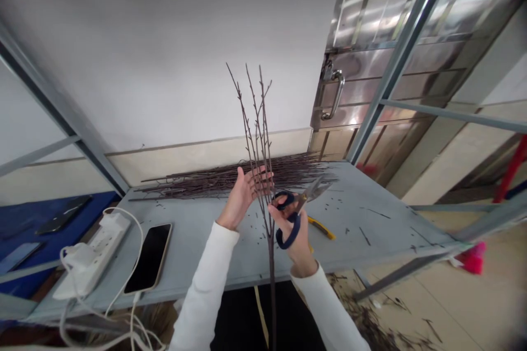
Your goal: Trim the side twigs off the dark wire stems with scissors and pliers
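A dark branch [271, 269] stands upright before me, forking into several thin, knobbly twigs; its lower end runs down out of the picture between my arms. My left hand [246, 193] is open behind the twigs, palm towards me and fingers stretched across them. In my right hand [300, 242] is a pair of scissors [290, 235] with dark blue handles. Their metal blades point up and to the right, away from the branch. Right beside the fork, the right hand is close to the stem; whether it touches it I cannot tell.
A pile of dark branches [197, 180] lies along the back of the grey table [349, 252]. Yellow-handled pliers or cutters [321, 227] lie behind my right hand. At left are a charging phone [149, 258] and a white power strip [93, 258]. Metal posts [397, 77] flank the table; clippings litter the floor.
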`<action>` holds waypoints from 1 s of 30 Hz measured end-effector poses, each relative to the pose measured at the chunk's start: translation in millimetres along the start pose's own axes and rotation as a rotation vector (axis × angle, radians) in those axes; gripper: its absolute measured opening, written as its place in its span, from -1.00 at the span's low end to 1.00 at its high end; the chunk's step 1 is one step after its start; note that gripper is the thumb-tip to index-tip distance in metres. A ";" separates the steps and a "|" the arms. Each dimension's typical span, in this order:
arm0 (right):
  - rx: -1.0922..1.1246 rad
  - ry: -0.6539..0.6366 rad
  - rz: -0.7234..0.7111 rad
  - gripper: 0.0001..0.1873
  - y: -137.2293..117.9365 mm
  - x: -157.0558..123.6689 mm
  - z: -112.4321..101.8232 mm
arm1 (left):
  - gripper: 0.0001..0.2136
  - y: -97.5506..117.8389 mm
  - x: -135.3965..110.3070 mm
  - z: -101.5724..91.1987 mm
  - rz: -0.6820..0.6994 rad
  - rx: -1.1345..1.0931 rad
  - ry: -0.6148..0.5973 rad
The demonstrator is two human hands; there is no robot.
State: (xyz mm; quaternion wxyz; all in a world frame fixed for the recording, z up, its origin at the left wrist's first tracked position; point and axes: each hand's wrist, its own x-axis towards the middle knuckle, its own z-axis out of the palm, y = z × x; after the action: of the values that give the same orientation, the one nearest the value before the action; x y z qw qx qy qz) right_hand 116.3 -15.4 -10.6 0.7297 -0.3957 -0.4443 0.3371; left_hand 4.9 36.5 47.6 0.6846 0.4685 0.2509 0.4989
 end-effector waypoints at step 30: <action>0.034 0.070 0.433 -0.66 29.2 -120.5 -30.4 | -0.49 -63.9 -126.3 -19.2 -0.115 0.472 0.452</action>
State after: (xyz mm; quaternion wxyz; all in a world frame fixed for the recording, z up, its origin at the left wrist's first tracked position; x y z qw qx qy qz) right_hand 94.4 -112.0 -91.0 0.6618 -0.4808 -0.3178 0.4794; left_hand -29.6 -76.1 -33.4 0.5113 0.4768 0.5311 0.4788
